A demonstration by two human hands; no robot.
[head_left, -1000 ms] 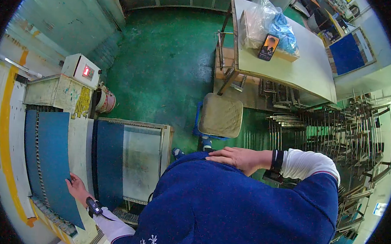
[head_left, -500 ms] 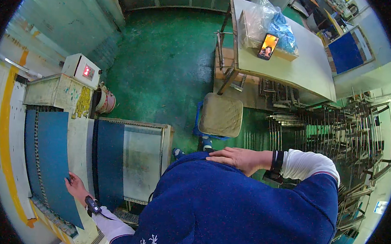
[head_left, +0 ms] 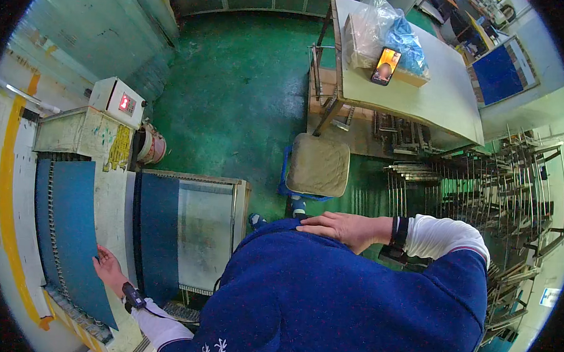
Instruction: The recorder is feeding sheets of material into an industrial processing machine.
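My left hand (head_left: 110, 273) is at the right edge of a thin blue sheet (head_left: 84, 228), with its bent fingers closed on that edge. The sheet lies on a machine bed, alongside a chain-like strip (head_left: 55, 217) that runs lengthwise. A dark device is strapped to my left wrist. My right hand (head_left: 342, 229) rests on the front of my dark blue jacket (head_left: 326, 295), fingers stretched out and holding nothing. Dark bands circle the right wrist.
Beside the bed stands a frame with another blue panel (head_left: 161, 227). A control box (head_left: 117, 101) sits beyond it. Ahead are a padded stool (head_left: 319, 166) and a table (head_left: 441, 105) bearing a phone (head_left: 385, 66) and plastic bags. Metal racks (head_left: 488, 188) crowd the right.
The blue sheet has shifted slightly to the left. My left hand stays at its edge in nearly the same place, and my right hand has hardly moved.
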